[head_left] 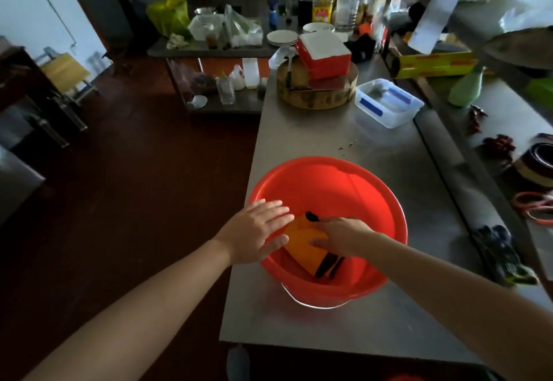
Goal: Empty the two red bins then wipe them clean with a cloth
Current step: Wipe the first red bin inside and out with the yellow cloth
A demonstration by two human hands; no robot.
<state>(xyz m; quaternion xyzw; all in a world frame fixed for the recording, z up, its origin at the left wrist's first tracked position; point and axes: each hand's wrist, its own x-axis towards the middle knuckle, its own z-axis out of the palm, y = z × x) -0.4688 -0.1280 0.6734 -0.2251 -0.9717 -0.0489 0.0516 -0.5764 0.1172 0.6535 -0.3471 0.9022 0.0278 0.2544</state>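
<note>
The red bin (359, 189) stands at the near end of the steel tabletop (344, 141), its left rim right at the tabletop's left edge, with the dark floor below. Nothing lies in it but an orange cloth (302, 243) with black stripes, low on the near-left wall, so I judge this bin emptied and the wiping in hand.

The right hand (341, 235) lies flat on the cloth, fingers together and pressing it to the wall. The left hand (254, 231) is spread wide over the left rim, its fingertips over the cloth's edge; whether it bears down on the rim I cannot tell.

The main risk is the edge: a hard stroke to the left could push the light bin over it, more so if the left hand lifts. A pale metal rim (314, 304) shows under the bin's near side, so the bin may be sitting on something round and could rock or tip under one-sided pressure. The cloth could also bunch and skip patches of wall.

Far off, a clear plastic container (389, 102) and a chopping block (317, 93) stand well apart, out of harm's way.
</note>
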